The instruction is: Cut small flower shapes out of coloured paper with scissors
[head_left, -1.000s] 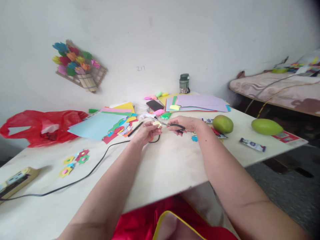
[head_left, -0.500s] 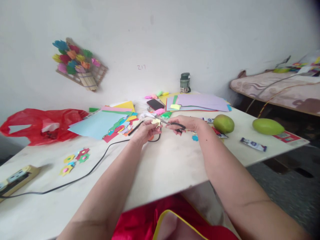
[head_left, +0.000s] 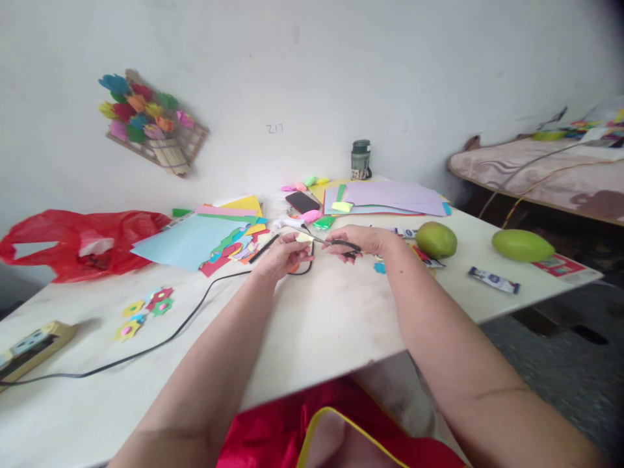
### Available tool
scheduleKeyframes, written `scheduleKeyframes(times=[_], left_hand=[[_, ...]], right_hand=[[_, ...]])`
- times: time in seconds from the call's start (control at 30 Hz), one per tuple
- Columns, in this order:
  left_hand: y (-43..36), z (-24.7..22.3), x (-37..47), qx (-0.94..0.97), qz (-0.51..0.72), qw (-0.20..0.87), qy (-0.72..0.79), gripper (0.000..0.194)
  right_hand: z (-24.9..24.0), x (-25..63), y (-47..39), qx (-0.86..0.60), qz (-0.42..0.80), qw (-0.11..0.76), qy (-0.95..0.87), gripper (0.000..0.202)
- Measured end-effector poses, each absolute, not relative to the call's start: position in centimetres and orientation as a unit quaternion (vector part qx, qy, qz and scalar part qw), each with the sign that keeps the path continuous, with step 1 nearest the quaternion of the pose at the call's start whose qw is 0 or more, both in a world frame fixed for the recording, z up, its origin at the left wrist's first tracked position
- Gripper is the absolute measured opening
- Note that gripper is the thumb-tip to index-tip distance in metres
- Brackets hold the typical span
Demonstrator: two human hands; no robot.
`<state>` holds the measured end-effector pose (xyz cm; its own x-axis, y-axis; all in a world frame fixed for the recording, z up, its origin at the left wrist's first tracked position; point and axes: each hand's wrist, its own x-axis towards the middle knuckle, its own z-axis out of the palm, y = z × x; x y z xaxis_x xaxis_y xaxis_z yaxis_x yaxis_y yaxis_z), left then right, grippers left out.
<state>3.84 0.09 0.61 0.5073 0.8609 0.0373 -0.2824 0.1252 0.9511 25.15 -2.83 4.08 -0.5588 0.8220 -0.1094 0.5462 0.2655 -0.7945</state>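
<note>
My left hand (head_left: 283, 255) pinches a small pale yellow piece of paper (head_left: 305, 238) above the table. In my right hand (head_left: 355, 242) is a pair of scissors (head_left: 345, 245) with black handles, its blades pointing left to the paper. Whether the blades are apart is too small to tell. Behind my hands lie a white glue gun (head_left: 287, 223), partly hidden, and a green packet (head_left: 324, 223). Coloured paper scraps (head_left: 237, 246) are heaped left of my left hand. Several paper flowers (head_left: 146, 311) rest at the table's left.
A black cord (head_left: 180, 328) crosses the table from a power strip (head_left: 36, 344). A red plastic bag (head_left: 97, 244) and blue paper (head_left: 188, 240) lie left. A phone (head_left: 303, 203), paper sheets (head_left: 394, 197) and a tumbler (head_left: 361, 160) are behind; two green mangoes (head_left: 436, 240) and a tube (head_left: 494, 280) sit right.
The yellow paper has turned in my left hand and shows a narrower shape between the fingers. My right hand and the scissors hold nearly the same place. The view has shifted slightly.
</note>
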Motion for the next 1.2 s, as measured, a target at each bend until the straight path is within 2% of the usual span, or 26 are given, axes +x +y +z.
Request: scheduleKeyframes(times=[0.9,1.2], left_hand=[[0.2,0.2,4.2,0.509,0.426,0.693,0.28,0.015],[0.7,-0.1,3.9,0.505,0.446,0.686,0.275,0.013]], right_hand=[[3.8,24.7,-2.5,-0.425,0.416,0.165,-0.787,0.03],[4.0,25.7,-2.5,-0.459,0.408,0.201,-0.763,0.03]])
